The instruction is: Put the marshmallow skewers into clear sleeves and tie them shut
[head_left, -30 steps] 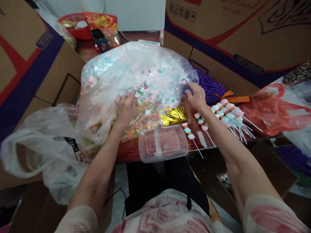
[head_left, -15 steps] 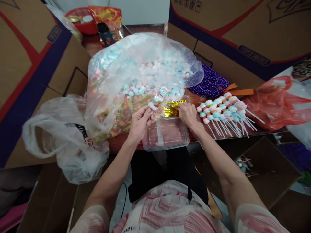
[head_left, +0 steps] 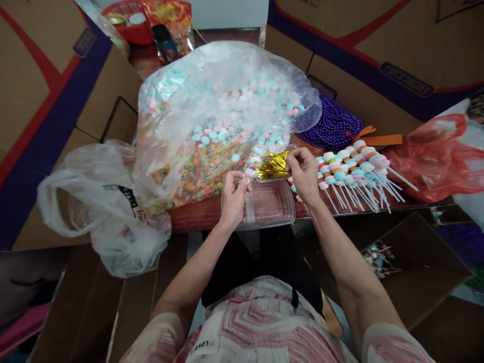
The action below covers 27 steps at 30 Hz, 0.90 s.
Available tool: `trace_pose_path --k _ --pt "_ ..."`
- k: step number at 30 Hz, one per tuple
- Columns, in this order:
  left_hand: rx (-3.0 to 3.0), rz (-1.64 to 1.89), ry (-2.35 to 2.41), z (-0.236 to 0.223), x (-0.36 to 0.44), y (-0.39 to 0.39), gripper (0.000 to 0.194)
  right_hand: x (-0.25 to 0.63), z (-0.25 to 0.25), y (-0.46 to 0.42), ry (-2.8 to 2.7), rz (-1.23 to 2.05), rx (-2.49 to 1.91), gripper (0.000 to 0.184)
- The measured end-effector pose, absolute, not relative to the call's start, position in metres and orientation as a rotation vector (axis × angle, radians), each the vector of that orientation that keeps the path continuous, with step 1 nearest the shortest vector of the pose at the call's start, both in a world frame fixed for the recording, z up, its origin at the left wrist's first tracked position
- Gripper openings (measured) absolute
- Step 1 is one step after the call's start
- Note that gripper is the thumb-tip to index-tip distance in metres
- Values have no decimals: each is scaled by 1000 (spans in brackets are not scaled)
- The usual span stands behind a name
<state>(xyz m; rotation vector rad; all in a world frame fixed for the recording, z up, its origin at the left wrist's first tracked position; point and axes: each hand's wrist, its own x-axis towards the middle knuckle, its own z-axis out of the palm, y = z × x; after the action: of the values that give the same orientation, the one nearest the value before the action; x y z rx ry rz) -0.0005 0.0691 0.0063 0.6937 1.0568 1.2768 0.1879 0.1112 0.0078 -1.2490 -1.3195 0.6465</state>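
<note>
My left hand (head_left: 233, 199) is closed on a wrapped marshmallow skewer (head_left: 255, 160), a pink, white and blue stack in clear film. My right hand (head_left: 304, 170) is pinched at the right ends of the gold twist ties (head_left: 274, 165); its fingertips meet the metallic strips, though how many they grip is hard to see. These ties lie in a small clear tray, just right of the skewer. In front of it, nearer my body, is a clear plastic container (head_left: 272, 204). Many marshmallow skewers (head_left: 351, 166) with white sticks lie piled to the right of my right hand.
Behind my hands spreads a large clear bag (head_left: 227, 96) of candies. Left of it is a crumpled white plastic bag (head_left: 113, 217). Cardboard boxes (head_left: 102, 91) flank the table. Purple cord (head_left: 333, 121), a red plastic bag (head_left: 431, 156) and a lower open box (head_left: 427, 267) are right.
My left hand has moved right with the wrapped skewer, which now stands more upright beside the ties. My right hand has drawn slightly right, out of the ties to their ends.
</note>
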Motion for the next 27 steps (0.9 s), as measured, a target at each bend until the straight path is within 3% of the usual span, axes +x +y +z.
trace_pose_path --k 5,12,18,27 --pt "628 1261 880 9 16 62 27 147 20 66 -897 1014 -1050 32" --pt "608 1244 794 11 39 41 26 116 5 26 -751 746 -1197 11" --pt "729 1291 818 -1 47 29 25 128 5 13 -887 702 -1312 14" --pt "581 1132 725 12 44 26 40 139 -2 5 -857 1050 -1186 17"
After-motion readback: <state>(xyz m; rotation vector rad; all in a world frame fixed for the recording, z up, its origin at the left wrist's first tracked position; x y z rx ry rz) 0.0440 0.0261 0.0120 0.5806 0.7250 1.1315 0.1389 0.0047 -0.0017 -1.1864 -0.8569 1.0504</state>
